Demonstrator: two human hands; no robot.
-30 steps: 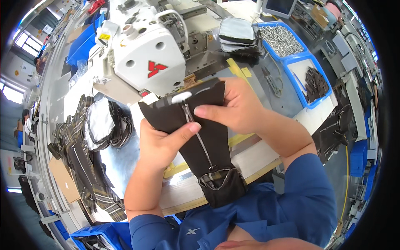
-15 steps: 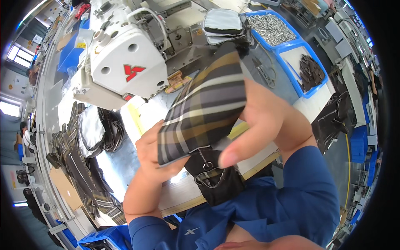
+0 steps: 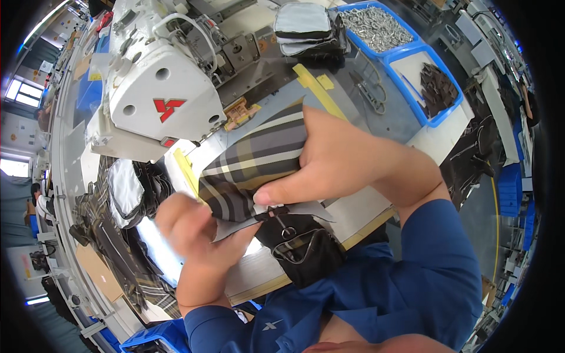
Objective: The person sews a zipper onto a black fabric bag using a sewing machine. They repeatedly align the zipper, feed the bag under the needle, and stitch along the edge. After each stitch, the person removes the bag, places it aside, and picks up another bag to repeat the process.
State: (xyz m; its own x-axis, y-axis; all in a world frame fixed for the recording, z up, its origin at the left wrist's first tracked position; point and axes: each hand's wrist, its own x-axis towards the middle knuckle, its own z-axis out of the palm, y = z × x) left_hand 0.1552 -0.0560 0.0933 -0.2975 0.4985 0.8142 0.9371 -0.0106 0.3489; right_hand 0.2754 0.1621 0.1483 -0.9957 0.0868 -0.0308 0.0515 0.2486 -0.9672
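A plaid fabric piece point(image 3: 253, 156) in grey, black, white and olive is raised above the table edge. My right hand point(image 3: 335, 162) is closed on its right side, thumb pressed on the near part and the other fingers hidden behind the cloth. By the lower left corner of the cloth, my left hand point(image 3: 191, 226) is smeared by motion. Its thumb points toward the cloth's near edge; whether it grips anything cannot be made out. A small black pouch point(image 3: 309, 259) with a curved zipper and a metal ring hangs below the cloth, against my front.
A white sewing machine point(image 3: 159, 88) stands at the left. Blue trays hold metal hooks point(image 3: 379, 29) and dark strips point(image 3: 436, 91). Scissors point(image 3: 366, 91) lie near them. Stacked grey-and-black pieces point(image 3: 303, 26) sit behind; more pieces point(image 3: 126, 191) and plaid cloth point(image 3: 112, 241) lie left.
The plaid fabric has come lower, nearer and to the left, with my right hand. My left hand has shifted left from its edge, uncovering more of the pouch's top.
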